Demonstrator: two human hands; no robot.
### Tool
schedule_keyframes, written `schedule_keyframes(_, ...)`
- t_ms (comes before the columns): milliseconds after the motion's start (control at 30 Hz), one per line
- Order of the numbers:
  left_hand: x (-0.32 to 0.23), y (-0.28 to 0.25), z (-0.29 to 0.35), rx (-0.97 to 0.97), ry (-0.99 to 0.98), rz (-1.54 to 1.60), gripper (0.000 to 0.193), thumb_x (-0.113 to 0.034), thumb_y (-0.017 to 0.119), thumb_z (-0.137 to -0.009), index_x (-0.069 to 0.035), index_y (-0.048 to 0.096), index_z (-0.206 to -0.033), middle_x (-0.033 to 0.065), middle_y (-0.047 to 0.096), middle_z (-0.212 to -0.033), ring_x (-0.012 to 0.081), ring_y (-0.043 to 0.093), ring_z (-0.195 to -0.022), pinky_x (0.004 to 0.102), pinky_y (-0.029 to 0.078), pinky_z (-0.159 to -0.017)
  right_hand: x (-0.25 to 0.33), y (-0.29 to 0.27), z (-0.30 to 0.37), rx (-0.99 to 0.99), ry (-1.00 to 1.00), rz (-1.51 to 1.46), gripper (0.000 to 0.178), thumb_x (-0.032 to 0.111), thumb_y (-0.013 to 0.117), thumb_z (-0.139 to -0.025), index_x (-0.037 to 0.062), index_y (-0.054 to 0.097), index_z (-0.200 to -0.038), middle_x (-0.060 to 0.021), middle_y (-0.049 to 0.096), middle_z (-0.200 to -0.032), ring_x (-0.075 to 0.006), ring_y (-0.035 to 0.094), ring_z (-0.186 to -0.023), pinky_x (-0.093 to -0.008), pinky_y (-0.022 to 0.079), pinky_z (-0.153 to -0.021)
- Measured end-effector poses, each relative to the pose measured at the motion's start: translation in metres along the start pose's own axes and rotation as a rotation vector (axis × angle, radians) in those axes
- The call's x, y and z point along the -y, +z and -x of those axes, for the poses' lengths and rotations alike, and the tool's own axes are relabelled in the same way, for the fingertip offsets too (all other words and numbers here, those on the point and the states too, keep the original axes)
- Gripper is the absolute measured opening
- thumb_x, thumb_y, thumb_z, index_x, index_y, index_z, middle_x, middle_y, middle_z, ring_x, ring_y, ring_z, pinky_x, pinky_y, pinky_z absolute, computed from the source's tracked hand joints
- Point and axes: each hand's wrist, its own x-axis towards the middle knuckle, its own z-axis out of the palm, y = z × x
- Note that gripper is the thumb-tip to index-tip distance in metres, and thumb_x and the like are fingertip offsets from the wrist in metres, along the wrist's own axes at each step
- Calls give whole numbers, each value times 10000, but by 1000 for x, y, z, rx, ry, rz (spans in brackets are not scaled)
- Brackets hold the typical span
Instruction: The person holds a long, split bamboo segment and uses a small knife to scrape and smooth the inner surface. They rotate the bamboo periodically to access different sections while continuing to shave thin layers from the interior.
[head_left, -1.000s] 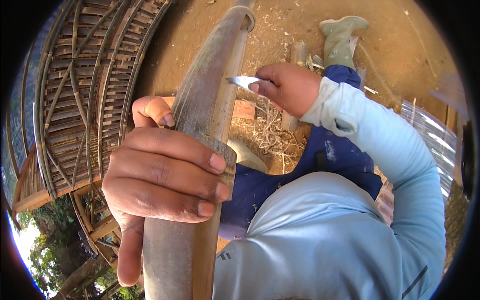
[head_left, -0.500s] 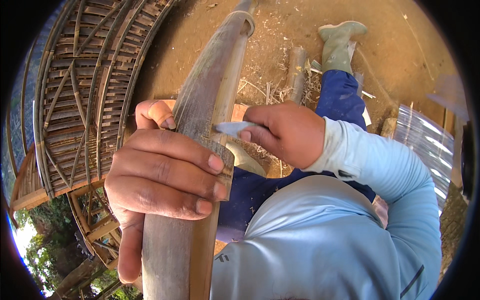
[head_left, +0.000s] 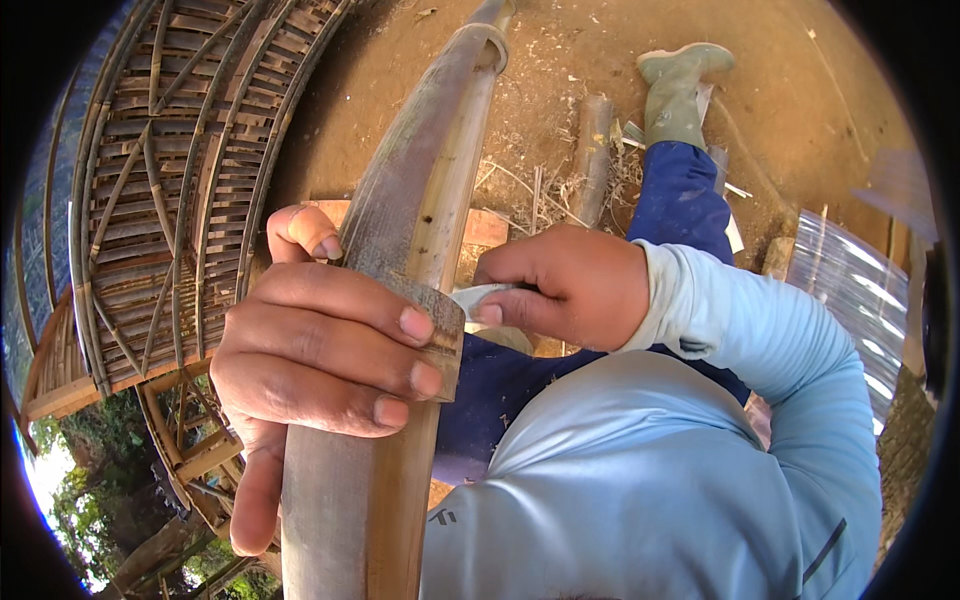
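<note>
A woven bamboo lattice structure (head_left: 150,180) is curving across the left side of the view, well apart from the work, and bare brown earth floor (head_left: 800,110) is spreading over the upper right, with dry shavings and splinters (head_left: 540,185) lying scattered on it. Rising from the lower edge toward the top of the picture, a long split bamboo pole (head_left: 420,200) is running diagonally, its lower length grey and smooth and its upper length showing a pale cut face with a few small dark holes. The person's torso in a light blue long-sleeved shirt (head_left: 640,480) is filling the lower right, and a leg in dark blue trousers (head_left: 680,200) is stretching up to a green rubber boot (head_left: 680,90) resting on the earth. A short bamboo offcut (head_left: 592,150) is lying on the ground just beside that leg. The left hand (head_left: 310,370) is wrapping tightly around the pole near its middle, four fingers curling over the front and the thumb showing behind it on the far side. The right hand (head_left: 570,285) is closing firmly on a small pale knife blade (head_left: 478,296), of which only a short stretch is showing past the fingers, its tip lying against the right edge of the pole just beside the left fingertips. The two hands are sitting close together, apart but nearly meeting at the pole.
</note>
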Motion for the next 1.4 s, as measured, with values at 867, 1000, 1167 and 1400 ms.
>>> schedule_keyframes(867, 16, 44, 60, -863, 200, 96, 753, -747, 306, -941, -76, 650, -950, 132, 690, -979, 316, 577, -1033, 554, 156, -1143, 23, -30, -69, 349, 7, -288, 356, 133, 773, -790, 3, 658, -1101, -49, 683, -820, -119, 629, -746, -292, 498, -660)
schedule_keyframes(1000, 16, 39, 57, -797, 192, 81, 767, -746, 290, -944, -70, 652, -947, 138, 692, -990, 313, 575, -1035, 552, 158, -1134, 27, -27, -70, 385, 22, -243, 309, 184, 779, -795, -4, 672, -1017, -43, 663, -751, -134, 622, -700, -299, 486, -638)
schedule_keyframes(1167, 14, 29, 71, -721, 183, -6, 795, -745, 276, -945, -52, 664, -970, 147, 702, -997, 318, 600, -1042, 569, 154, -1122, 26, -16, -65, 267, 80, -261, 360, 229, 799, -782, -10, 668, -1017, -64, 653, -736, -148, 620, -664, -311, 486, -612)
schedule_keyframes(1400, 11, 14, 79, -570, 190, -58, 837, -765, 282, -929, -42, 686, -1051, 176, 702, -1098, 357, 597, -1141, 606, 138, -1137, 40, 21, -22, -199, -5, -197, 459, 120, 827, -766, 0, 660, -1176, -34, 622, -722, -56, 547, -650, -253, 447, -605)
